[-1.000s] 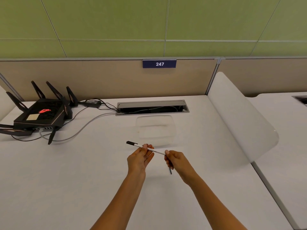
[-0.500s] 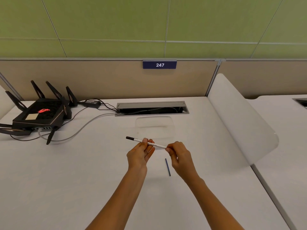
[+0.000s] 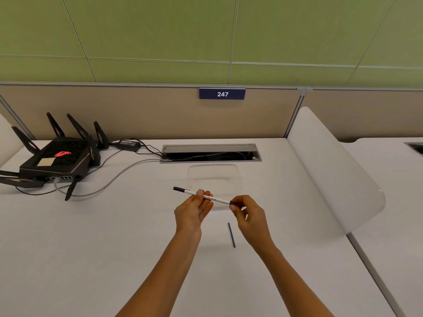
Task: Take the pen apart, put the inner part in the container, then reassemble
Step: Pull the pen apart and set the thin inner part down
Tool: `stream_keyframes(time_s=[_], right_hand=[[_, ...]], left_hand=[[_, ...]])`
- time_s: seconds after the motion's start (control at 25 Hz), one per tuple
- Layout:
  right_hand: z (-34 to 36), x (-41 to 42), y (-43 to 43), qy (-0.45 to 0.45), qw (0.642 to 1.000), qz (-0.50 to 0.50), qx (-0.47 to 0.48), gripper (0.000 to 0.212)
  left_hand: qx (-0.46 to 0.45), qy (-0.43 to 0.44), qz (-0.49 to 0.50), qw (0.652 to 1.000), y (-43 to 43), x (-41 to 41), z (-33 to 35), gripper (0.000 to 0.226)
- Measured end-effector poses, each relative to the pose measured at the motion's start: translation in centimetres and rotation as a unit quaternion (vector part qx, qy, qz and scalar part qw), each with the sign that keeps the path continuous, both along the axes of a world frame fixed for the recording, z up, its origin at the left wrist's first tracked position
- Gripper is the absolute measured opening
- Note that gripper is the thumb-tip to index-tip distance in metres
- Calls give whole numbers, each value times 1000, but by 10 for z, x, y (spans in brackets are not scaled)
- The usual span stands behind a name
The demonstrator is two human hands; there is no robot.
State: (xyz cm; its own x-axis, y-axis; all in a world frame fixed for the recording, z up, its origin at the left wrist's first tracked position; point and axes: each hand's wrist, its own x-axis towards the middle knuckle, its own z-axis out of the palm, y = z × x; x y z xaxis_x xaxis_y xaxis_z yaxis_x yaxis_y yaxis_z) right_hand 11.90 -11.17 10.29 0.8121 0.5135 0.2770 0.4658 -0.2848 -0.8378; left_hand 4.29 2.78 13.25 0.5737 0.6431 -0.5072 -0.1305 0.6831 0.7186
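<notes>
The pen [image 3: 203, 196], a white barrel with a black cap at its far-left end, was held in the air just in front of the clear plastic container [image 3: 215, 179], tilted so the capped end pointed up and away to the left. The left hand [image 3: 193, 210] was closed around the middle of the barrel, fingertips pinching it from below and behind. The right hand [image 3: 248, 213] was closed on the barrel's near-right end, thumb and forefinger pinching the tip; what exactly sat under those fingertips was too small to tell.

The thin blue inner part [image 3: 231, 234] lay flat on the white table [image 3: 91, 248], on the near side of the container, below the pen and just beside the right wrist, touching neither hand. The container itself stood upright on the table, nothing discernible inside it.

Beyond the container, a cable slot [image 3: 210, 153] was set into the table. Well to the left of the container sat a black router [image 3: 57, 161] with raised antennas, a grey cable [image 3: 119, 179] curving from it toward the slot.
</notes>
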Motion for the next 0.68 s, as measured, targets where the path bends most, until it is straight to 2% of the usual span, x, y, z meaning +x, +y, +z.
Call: stream_keyframes(time_s=[0.12, 0.2, 0.24, 0.36, 0.48, 0.6, 0.68], right_hand=[[4, 0, 1, 32, 999, -9, 2, 6], [5, 2, 3, 65, 998, -10, -10, 21], [4, 4, 3, 67, 998, -6, -20, 22], [7, 4, 2, 47, 998, 7, -29, 5], [7, 2, 1, 65, 998, -7, -3, 17], [8, 5, 3, 114, 993, -6, -18, 21], [6, 5, 3, 109, 993, 5, -34, 18]], left_hand=[[-2, 1, 4, 1000, 2, 0, -1, 18], [-2, 3, 3, 1000, 1, 0, -3, 18], [-2, 2, 2, 1000, 0, 0, -3, 18], [-5, 3, 3, 1000, -1, 0, -4, 18], [-6, 5, 7, 1000, 2, -1, -4, 18], [-1, 3, 5, 1000, 3, 0, -4, 19], [-1, 6, 5, 1000, 3, 0, -5, 18]])
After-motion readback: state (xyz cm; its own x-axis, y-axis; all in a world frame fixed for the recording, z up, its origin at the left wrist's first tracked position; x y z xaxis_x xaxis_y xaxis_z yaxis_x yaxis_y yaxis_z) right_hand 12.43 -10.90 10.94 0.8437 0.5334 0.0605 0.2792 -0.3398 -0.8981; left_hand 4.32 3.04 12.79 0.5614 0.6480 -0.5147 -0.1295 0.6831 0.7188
